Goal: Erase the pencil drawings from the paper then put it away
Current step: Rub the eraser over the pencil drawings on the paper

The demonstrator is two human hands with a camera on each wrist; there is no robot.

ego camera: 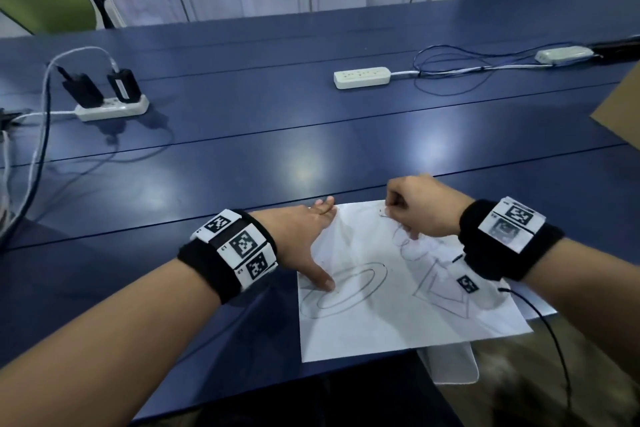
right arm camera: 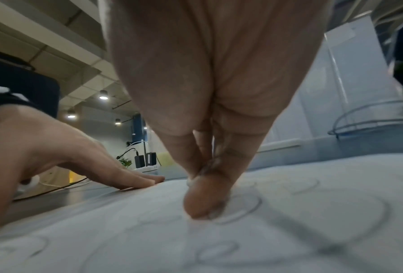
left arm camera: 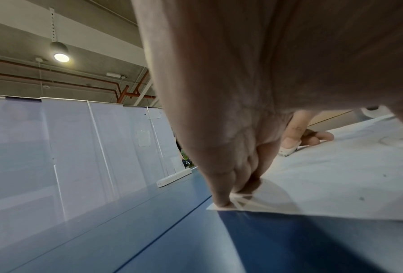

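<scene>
Head: paper on blue table, near edge; left hand flat, fingers straight, pinning its left side; right hand curled at top
Left wrist: right fingertips clamp a small eraser
Right wrist: blurred, fingers together on paper

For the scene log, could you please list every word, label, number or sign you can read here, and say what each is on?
No words or numbers can be read.
Left wristband: black-and-white square code markers, with tiny characters beside them too small to read.
Right wristband: the same kind of markers, blurred.
Paper: only pencil shapes, no writing.
Power strip: no legible label.
</scene>
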